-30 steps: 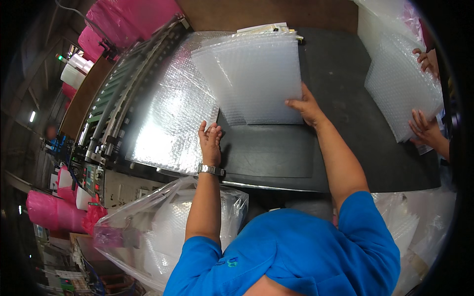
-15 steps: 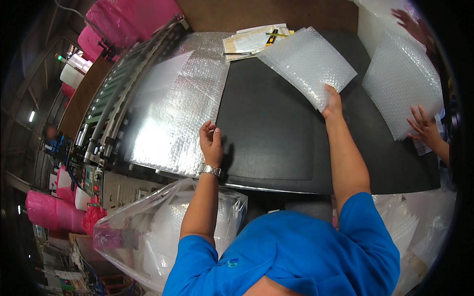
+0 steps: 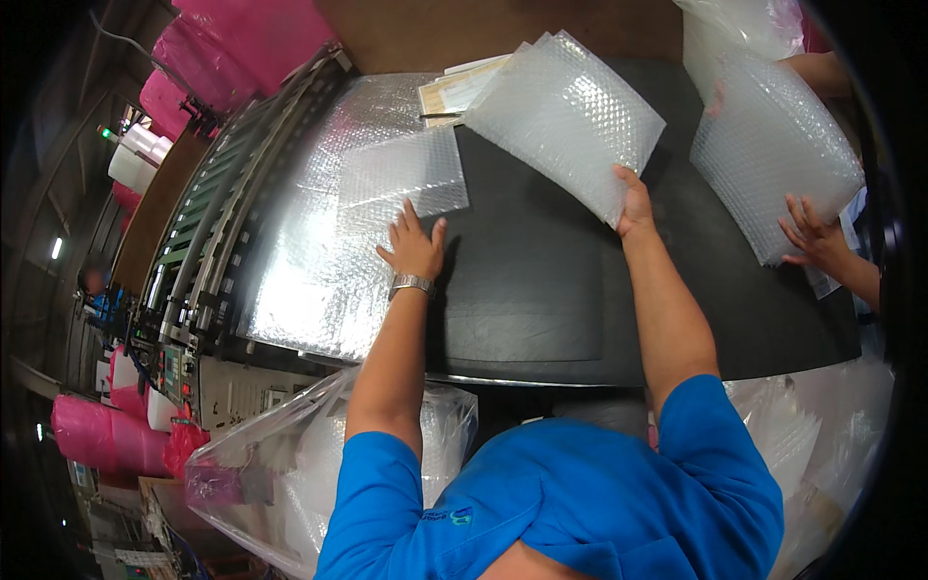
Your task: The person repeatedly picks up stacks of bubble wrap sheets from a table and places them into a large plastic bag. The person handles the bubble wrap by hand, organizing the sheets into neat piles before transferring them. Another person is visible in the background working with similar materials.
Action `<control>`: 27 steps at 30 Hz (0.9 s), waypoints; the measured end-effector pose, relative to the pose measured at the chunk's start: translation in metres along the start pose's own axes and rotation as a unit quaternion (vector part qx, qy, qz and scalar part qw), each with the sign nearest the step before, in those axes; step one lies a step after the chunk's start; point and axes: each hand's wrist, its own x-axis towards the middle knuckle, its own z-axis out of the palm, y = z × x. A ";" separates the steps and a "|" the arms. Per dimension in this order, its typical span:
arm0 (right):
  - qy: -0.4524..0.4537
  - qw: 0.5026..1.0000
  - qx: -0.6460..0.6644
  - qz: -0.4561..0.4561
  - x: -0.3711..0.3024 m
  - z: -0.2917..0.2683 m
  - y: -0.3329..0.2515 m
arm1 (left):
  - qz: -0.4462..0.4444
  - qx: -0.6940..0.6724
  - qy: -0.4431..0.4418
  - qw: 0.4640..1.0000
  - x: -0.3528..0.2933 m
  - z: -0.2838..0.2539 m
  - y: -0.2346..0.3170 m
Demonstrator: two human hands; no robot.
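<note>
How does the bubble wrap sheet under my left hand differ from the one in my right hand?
The left sheet lies flat on the table with the left hand resting open at its edge; the right sheet is lifted and tilted, pinched at a corner by the right hand. The right sheet looks thicker and whiter, the left thinner. Both are clear, rectangular bubble wrap.

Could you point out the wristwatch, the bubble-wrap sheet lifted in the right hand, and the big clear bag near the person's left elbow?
wristwatch [image 3: 411,284]: head view, on the metal band at the left wrist.
bubble-wrap sheet [image 3: 565,121]: head view, middle of the lifted sheet.
clear bag [image 3: 280,464]: head view, on its crinkled side.
</note>
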 end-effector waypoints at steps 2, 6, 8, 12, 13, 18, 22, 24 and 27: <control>-0.005 1.000 -0.006 0.000 0.001 -0.001 0.001 | 0.028 0.063 -0.030 0.997 -0.002 0.014 -0.005; -0.011 1.000 -0.019 0.005 -0.003 0.002 0.003 | 0.029 0.089 -0.080 0.992 -0.007 -0.008 0.017; -0.029 0.999 -0.014 0.025 -0.003 0.003 0.002 | 0.063 0.065 -0.032 0.995 -0.006 0.003 0.009; -0.100 0.989 -0.043 0.097 -0.002 -0.003 -0.002 | 0.179 -0.124 -0.088 0.972 -0.025 0.008 -0.010; -0.123 0.983 -0.065 0.120 -0.003 -0.001 -0.002 | 0.209 -0.145 -0.106 0.961 -0.034 0.005 -0.016; -0.120 0.911 -0.386 0.087 -0.029 0.040 0.000 | 0.104 -0.143 0.070 0.982 -0.068 0.007 -0.034; -0.114 0.888 -0.422 0.139 -0.042 0.061 0.004 | 0.057 -0.208 0.012 0.976 -0.072 0.003 -0.031; -0.133 0.897 -0.393 0.156 -0.044 0.061 0.007 | -0.015 -0.416 0.008 0.909 -0.070 0.009 -0.035; -0.133 0.903 -0.373 0.166 -0.044 0.061 0.016 | -0.166 -0.748 -0.062 0.640 -0.073 -0.019 -0.023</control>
